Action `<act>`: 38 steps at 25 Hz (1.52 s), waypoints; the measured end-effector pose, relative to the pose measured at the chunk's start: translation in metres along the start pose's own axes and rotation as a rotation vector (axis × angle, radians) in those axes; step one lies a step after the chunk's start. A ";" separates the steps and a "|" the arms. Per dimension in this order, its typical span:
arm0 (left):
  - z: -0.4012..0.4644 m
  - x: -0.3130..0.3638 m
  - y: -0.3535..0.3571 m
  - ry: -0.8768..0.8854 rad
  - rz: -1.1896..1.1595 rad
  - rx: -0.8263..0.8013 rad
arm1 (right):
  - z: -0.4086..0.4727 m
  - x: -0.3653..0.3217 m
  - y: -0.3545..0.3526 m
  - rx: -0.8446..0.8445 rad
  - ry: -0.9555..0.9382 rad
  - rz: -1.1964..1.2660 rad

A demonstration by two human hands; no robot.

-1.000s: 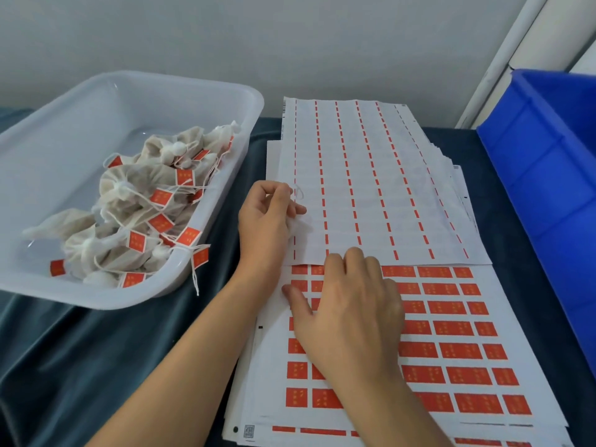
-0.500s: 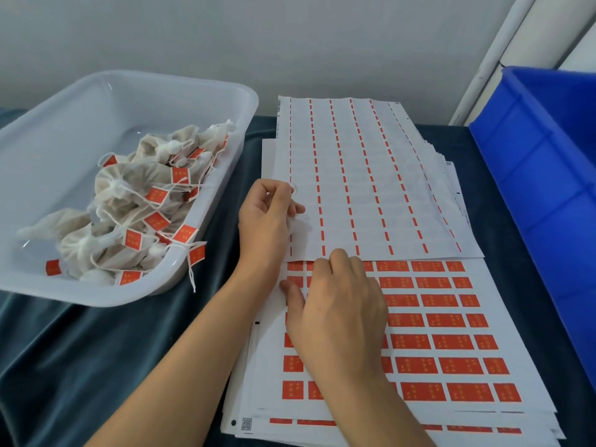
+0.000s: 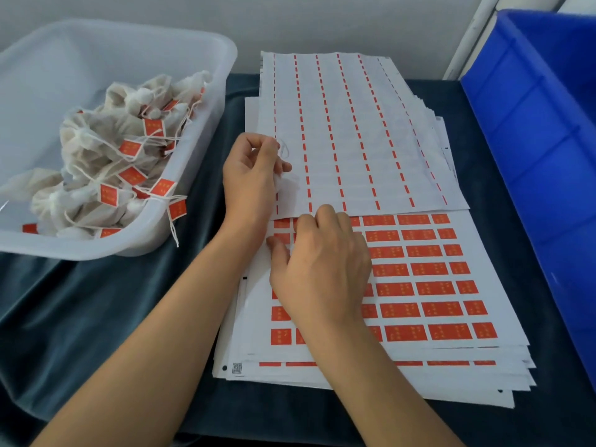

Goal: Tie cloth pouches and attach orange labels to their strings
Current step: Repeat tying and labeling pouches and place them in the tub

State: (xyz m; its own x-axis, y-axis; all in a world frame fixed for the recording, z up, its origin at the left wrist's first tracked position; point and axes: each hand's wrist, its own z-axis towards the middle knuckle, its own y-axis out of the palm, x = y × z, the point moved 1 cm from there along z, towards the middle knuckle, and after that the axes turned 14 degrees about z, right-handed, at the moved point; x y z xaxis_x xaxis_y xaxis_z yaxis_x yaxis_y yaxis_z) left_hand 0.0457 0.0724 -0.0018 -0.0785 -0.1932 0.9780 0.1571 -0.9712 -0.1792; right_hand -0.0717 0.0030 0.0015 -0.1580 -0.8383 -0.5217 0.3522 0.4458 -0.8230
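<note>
A white pouch (image 3: pixel 283 185), its string (image 3: pixel 284 149) looped above, is being pinched in the curled fingers of the left hand (image 3: pixel 253 177) over the peeled sheet (image 3: pixel 361 130). The label sheet (image 3: pixel 429 279) is being picked at by the right hand (image 3: pixel 322 269), fingertips bunched at its upper-left labels. Finished pouches (image 3: pixel 106 169) are being kept in the tub (image 3: pixel 200 59); a blue bin (image 3: pixel 548 130) is standing at right.

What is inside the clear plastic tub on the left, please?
The clear tub holds a heap of tied cloth pouches with orange labels on their strings. Whatever lies beneath the heap is covered.
</note>
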 end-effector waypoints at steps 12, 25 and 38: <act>0.000 0.003 -0.002 -0.038 0.000 -0.022 | -0.006 -0.005 0.000 -0.010 0.012 -0.003; 0.001 0.007 -0.004 -0.100 -0.019 -0.071 | -0.007 -0.008 0.005 0.023 -0.037 -0.033; 0.003 0.014 -0.019 -0.018 0.020 -0.181 | -0.008 -0.004 -0.002 -0.005 -0.027 0.117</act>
State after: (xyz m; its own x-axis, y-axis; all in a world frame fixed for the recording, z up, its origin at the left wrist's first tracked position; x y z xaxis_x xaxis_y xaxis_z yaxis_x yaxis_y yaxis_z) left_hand 0.0450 0.0884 0.0152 -0.0597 -0.2119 0.9755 -0.0215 -0.9767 -0.2135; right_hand -0.0789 0.0080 0.0040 -0.0914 -0.7887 -0.6080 0.3622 0.5424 -0.7581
